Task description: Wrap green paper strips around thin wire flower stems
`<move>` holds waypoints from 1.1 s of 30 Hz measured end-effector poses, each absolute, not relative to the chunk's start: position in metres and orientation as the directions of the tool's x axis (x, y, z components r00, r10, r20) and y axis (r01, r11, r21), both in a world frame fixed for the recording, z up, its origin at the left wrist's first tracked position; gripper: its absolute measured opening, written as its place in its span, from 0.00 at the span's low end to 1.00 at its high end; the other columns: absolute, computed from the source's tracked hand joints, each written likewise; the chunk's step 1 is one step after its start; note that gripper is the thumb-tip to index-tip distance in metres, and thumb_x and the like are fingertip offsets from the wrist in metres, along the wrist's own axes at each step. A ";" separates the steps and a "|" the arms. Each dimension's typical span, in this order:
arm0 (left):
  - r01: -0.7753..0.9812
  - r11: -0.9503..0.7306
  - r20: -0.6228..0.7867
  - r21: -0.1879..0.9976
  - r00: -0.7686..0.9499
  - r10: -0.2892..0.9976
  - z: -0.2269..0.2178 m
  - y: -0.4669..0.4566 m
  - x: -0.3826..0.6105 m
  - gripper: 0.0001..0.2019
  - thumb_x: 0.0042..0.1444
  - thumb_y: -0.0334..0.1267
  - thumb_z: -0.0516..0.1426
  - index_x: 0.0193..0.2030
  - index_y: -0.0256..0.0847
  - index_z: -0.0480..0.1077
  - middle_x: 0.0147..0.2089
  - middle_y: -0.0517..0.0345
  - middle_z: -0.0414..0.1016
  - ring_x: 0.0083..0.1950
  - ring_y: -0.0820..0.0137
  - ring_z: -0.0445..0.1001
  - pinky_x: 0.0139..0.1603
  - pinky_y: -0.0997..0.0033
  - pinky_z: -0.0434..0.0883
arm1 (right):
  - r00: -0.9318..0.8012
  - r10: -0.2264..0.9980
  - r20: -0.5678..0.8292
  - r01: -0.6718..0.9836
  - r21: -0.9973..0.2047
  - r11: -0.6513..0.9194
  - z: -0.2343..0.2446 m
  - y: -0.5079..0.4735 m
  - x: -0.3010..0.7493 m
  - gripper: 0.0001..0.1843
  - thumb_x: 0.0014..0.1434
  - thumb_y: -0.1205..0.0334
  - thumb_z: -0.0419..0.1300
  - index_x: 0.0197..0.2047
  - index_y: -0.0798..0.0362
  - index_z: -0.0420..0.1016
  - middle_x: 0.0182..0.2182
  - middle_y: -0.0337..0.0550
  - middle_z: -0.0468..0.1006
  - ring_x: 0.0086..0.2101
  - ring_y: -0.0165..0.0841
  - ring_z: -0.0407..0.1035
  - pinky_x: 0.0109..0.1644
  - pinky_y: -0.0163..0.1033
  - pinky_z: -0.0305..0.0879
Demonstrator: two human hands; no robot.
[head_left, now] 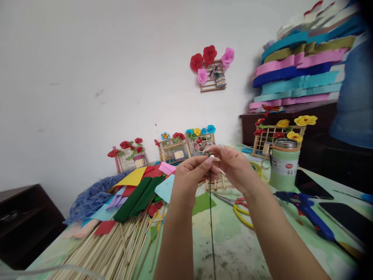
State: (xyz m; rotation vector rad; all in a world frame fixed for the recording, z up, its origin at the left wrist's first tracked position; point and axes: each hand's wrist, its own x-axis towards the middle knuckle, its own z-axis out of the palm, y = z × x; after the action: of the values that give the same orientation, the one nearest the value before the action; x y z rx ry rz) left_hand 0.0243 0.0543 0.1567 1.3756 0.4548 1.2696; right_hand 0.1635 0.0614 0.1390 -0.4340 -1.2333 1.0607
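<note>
My left hand [194, 171] is closed in a pinch round the upper end of a thin dark green stem [211, 217], which hangs down toward the table's near edge. Close against it on the right, my right hand [233, 167] has its fingers bent in at the stem's top. A small green bit shows between the fingertips; the fingers hide most of it. Below my hands lie a green paper piece [204, 203] and scissors [243, 214] with yellow and red handles.
Wooden sticks [101, 249], coloured paper [140, 198] and blue yarn [93, 194] cover the left side. At right are a green jar [284, 167], a blue glue gun [309, 214] and phones [346, 217]. Stick frames with paper flowers [175, 149] stand along the wall.
</note>
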 end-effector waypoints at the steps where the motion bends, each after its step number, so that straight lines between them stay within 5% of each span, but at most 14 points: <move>1: -0.429 -0.313 0.443 0.847 0.246 0.862 0.157 0.056 0.025 0.10 0.45 0.41 0.65 0.31 0.35 0.76 0.24 0.58 0.77 0.23 0.77 0.73 0.29 0.78 0.71 | -0.062 0.857 0.512 -0.390 -0.802 0.452 0.139 0.062 0.164 0.17 0.54 0.47 0.62 0.38 0.50 0.78 0.36 0.41 0.76 0.31 0.28 0.67 0.34 0.34 0.65; 7: -0.481 -0.583 0.503 0.654 -0.300 0.811 0.159 0.067 0.020 0.09 0.46 0.39 0.65 0.32 0.36 0.75 0.25 0.60 0.78 0.26 0.77 0.74 0.33 0.76 0.73 | -0.568 0.787 0.240 -0.039 -0.963 0.266 0.142 0.049 0.164 0.13 0.56 0.52 0.62 0.34 0.54 0.78 0.30 0.42 0.80 0.31 0.28 0.73 0.35 0.33 0.68; 12: -0.494 -0.637 0.501 0.592 -0.393 0.771 0.160 0.073 0.011 0.08 0.45 0.39 0.65 0.31 0.37 0.75 0.25 0.61 0.77 0.27 0.77 0.75 0.33 0.77 0.73 | -0.529 0.827 0.193 -0.022 -0.977 0.214 0.144 0.044 0.150 0.13 0.53 0.53 0.64 0.28 0.56 0.74 0.18 0.37 0.76 0.20 0.25 0.69 0.24 0.29 0.61; 22: -0.497 -0.652 0.524 0.572 -0.391 0.757 0.165 0.078 -0.012 0.10 0.44 0.40 0.66 0.32 0.37 0.75 0.26 0.61 0.77 0.27 0.77 0.75 0.34 0.78 0.72 | -0.460 0.852 0.249 0.027 -0.956 0.294 0.145 0.045 0.147 0.13 0.55 0.55 0.63 0.26 0.56 0.73 0.16 0.36 0.73 0.18 0.23 0.65 0.24 0.30 0.57; 28: -0.490 -0.510 0.544 0.707 -0.083 0.835 0.161 0.081 -0.012 0.20 0.43 0.51 0.66 0.39 0.39 0.75 0.37 0.54 0.81 0.34 0.73 0.78 0.34 0.77 0.72 | -0.367 0.884 0.291 0.073 -0.938 0.339 0.149 0.043 0.144 0.14 0.56 0.54 0.62 0.27 0.56 0.73 0.17 0.37 0.73 0.20 0.23 0.64 0.25 0.30 0.56; 33: -0.462 -0.405 0.471 0.789 0.031 0.882 0.159 0.082 -0.004 0.14 0.36 0.39 0.70 0.28 0.34 0.76 0.24 0.56 0.78 0.27 0.74 0.76 0.33 0.77 0.73 | -0.320 0.888 0.330 0.055 -0.929 0.365 0.150 0.042 0.144 0.12 0.55 0.53 0.63 0.31 0.55 0.76 0.20 0.38 0.75 0.22 0.24 0.66 0.26 0.31 0.57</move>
State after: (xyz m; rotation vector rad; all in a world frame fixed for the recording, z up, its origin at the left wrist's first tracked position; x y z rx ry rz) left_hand -0.0037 0.0815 0.1592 1.2314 0.4961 1.6048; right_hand 0.1442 0.0419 0.1499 -0.8504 -1.6673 1.0891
